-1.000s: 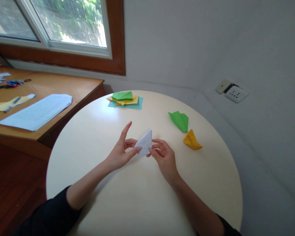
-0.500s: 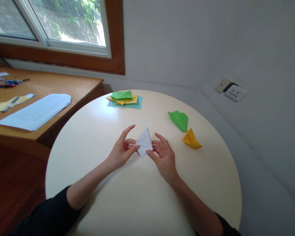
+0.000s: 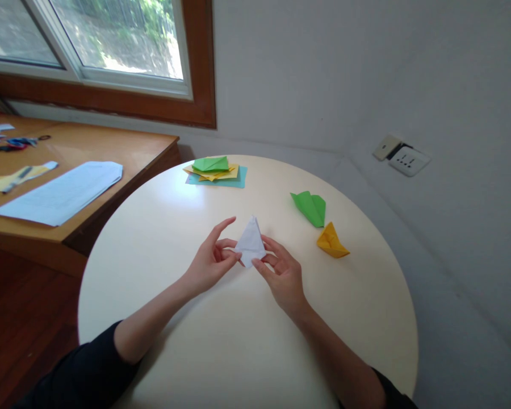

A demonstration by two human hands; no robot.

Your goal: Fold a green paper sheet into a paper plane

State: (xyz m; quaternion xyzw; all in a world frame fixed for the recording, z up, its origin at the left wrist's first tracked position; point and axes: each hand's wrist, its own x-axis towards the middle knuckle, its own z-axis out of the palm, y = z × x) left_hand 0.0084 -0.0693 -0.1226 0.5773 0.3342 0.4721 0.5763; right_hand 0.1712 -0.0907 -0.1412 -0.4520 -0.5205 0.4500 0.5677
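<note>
"Round worktop [image 3: 238,341]: where's the white paper [image 3: 250,241]?"

"Over it, pinched between left hand [image 3: 210,261] and right hand [image 3: 283,278] at opposite edges."

"Risks?"

"Uneven pulling could tear or skew its folds; sweeping right too widely might knock the yellow boat [image 3: 332,242]."

The folded white paper [image 3: 250,238] has a kite-like outline, its narrow tip pointing forward and a blunter corner at the near end. A faint line crosses its lower part. It sits between the left hand [image 3: 210,262] and right hand [image 3: 284,278], pinched by fingers [image 3: 231,260] at both lower sides, over the pale surface [image 3: 238,346]
</note>
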